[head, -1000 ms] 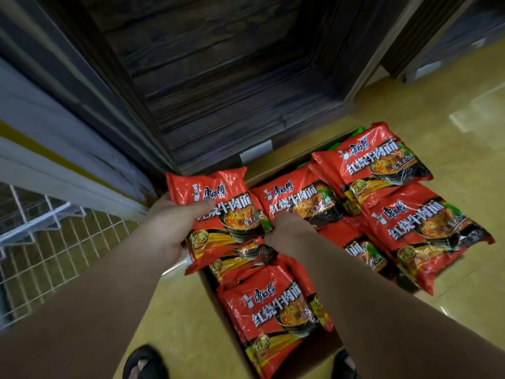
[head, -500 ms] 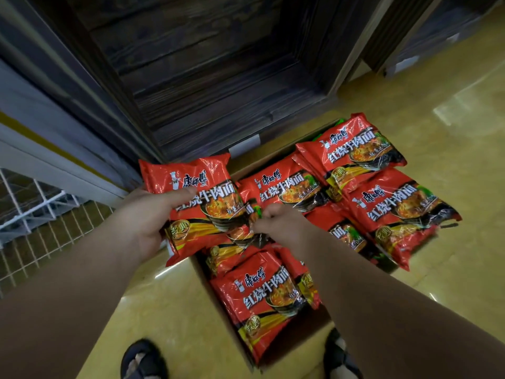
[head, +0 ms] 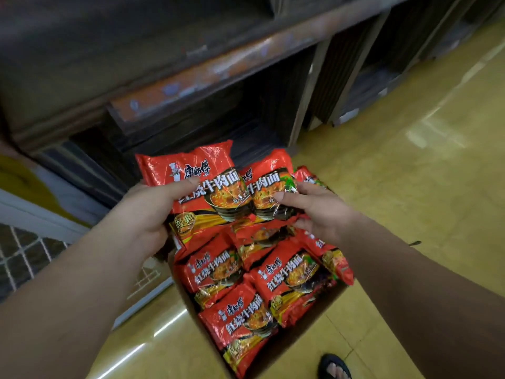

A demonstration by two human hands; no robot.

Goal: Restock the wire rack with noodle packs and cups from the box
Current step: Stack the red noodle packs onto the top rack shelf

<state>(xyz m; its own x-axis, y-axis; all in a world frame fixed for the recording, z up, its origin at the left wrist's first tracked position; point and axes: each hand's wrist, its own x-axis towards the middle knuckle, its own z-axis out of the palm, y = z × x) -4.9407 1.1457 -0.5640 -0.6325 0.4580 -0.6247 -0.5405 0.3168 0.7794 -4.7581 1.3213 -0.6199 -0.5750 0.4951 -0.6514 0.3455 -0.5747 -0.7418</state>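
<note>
A cardboard box (head: 297,333) on the floor holds several red noodle packs (head: 287,274). My left hand (head: 144,214) grips one red noodle pack (head: 202,173) by its left side and holds it lifted above the box. My right hand (head: 319,212) pinches a second red noodle pack (head: 269,181) by its right edge, right beside the first and partly tucked behind it. The white wire rack (head: 24,253) shows at the left edge, low down, mostly hidden by my left forearm.
A dark wooden shelf unit (head: 191,77) stands behind the box, with open compartments. The floor (head: 410,187) is glossy yellow tile. A foot in a black sandal (head: 334,367) stands just right of the box's near corner.
Both hands have risen from the box, each with a noodle pack; the right hand has taken hold of a second pack. The view has tilted upward, showing more of the shelf.
</note>
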